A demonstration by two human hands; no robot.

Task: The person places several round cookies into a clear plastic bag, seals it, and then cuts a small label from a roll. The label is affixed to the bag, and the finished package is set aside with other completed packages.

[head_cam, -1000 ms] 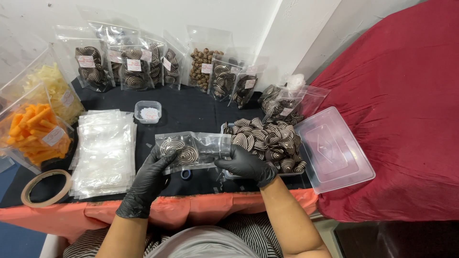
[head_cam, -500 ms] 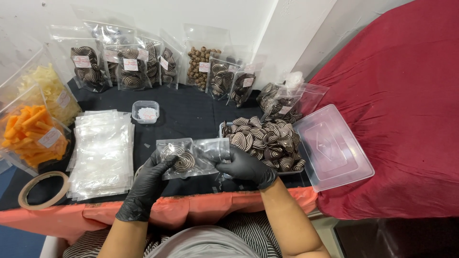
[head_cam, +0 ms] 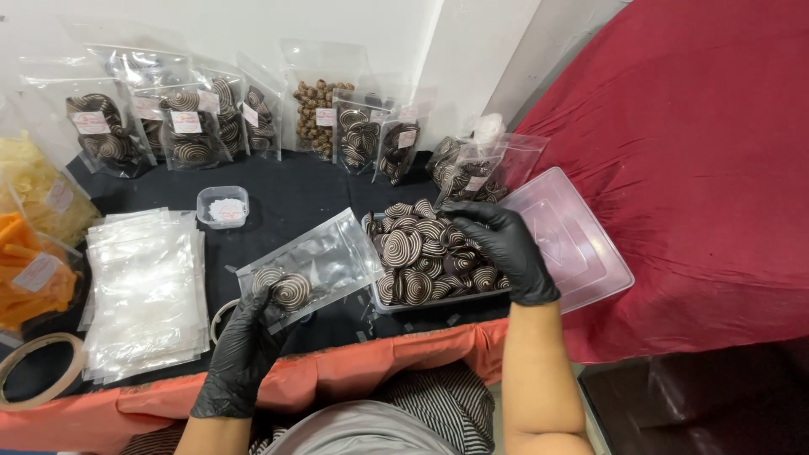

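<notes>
Both my hands wear black gloves. My left hand (head_cam: pixel 240 350) holds a clear plastic pouch (head_cam: pixel 324 257) by its lower end, tilted with its mouth toward the right; a few brown-and-white swirl cookies (head_cam: pixel 286 288) lie inside near my fingers. My right hand (head_cam: pixel 506 244) reaches into a clear plastic box (head_cam: pixel 383 305) heaped with swirl cookies (head_cam: pixel 417 253), fingers curled down on the pile. Whether it grips a cookie is hidden.
The box's clear lid (head_cam: pixel 573 244) lies to the right on red cloth. A stack of empty pouches (head_cam: pixel 147 291) and a tape roll (head_cam: pixel 38 371) sit left. A small tub (head_cam: pixel 223 206) stands mid-table. Filled, labelled pouches (head_cam: pixel 181 126) line the back; orange snacks (head_cam: pixel 29 274) far left.
My right hand let go of the pouch and moved right into the cookie box. My left hand now holds the pouch alone, tilted.
</notes>
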